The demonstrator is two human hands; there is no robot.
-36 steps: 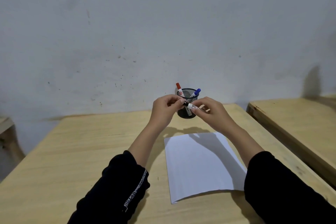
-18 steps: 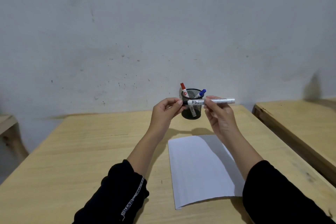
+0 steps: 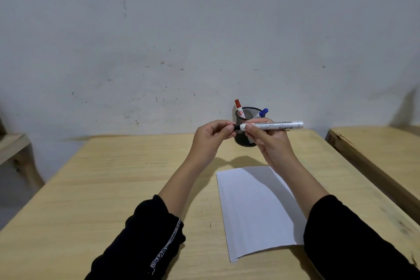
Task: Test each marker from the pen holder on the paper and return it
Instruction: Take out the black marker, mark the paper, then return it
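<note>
A white marker (image 3: pixel 277 125) with a black cap lies level in the air in front of the black mesh pen holder (image 3: pixel 244 137). My right hand (image 3: pixel 270 143) grips its barrel. My left hand (image 3: pixel 211 138) pinches the black cap at its left end. A red-capped marker (image 3: pixel 239 108) and a blue-capped marker (image 3: pixel 262 112) stand in the holder. A blank white sheet of paper (image 3: pixel 256 209) lies on the wooden table (image 3: pixel 113 188) below my right forearm.
The wall stands right behind the holder. A second wooden table (image 3: pixel 381 150) sits to the right across a narrow gap. Part of another wooden surface (image 3: pixel 11 145) shows at the far left.
The marker swung from pointing away to lying level with its barrel out to the right. Both hands stayed on it, in front of the holder.
</note>
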